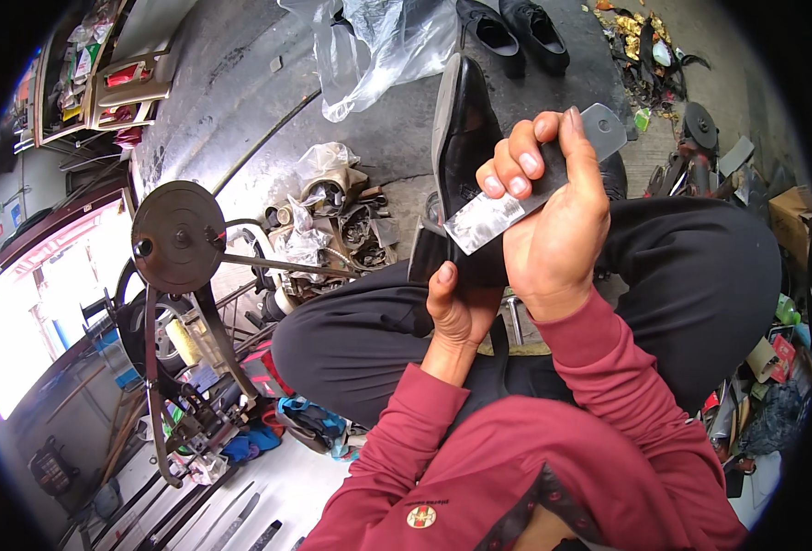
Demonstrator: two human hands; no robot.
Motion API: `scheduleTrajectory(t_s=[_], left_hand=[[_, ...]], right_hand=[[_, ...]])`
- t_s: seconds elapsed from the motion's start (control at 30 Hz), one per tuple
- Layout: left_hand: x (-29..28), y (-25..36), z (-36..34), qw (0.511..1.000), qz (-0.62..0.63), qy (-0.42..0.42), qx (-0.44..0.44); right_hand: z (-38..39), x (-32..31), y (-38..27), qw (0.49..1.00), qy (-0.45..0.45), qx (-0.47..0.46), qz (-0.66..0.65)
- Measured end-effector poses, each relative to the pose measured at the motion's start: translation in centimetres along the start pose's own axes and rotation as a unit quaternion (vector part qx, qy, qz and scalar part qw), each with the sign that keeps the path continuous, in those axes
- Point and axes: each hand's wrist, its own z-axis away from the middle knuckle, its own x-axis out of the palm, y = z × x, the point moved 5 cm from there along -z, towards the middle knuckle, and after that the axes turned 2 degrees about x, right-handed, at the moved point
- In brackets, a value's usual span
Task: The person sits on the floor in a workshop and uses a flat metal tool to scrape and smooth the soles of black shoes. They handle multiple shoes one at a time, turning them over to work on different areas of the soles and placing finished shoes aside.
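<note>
A black leather shoe (472,138) stands toe-up before me, its sole turned to the left. My left hand (461,317) is closed round its heel end, thumb showing on the near side. In my right hand (560,207) is a flat-bladed knife (487,220), the fingers wrapped round its dark handle. A grey rounded end sticks out above the fist at the upper right. The bright, wide blade points down-left across the shoe near the heel. Whether its edge touches the shoe I cannot tell.
A hand-cranked machine with a dark round wheel (178,237) stands at left. Beyond my knees lie a clear plastic bag (378,46), a pair of black shoes (516,37) and a heap of scraps (332,225). Clutter and a cardboard box (794,220) line the right side.
</note>
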Motion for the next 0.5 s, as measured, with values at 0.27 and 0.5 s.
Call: scheduleTrajectory(t_s=[0.27,0.5], left_hand=[[0.1,0.1,-0.3,1.0,-0.004,-0.014,-0.001],[0.2,0.8,0.3,0.99,-0.061,0.015,0.127]], right_hand=[[0.0,-0.1,0.3,1.0,0.006,0.004,0.001],[-0.7,-1.5,-1.7,0.998,-0.014,0.051,-0.035]])
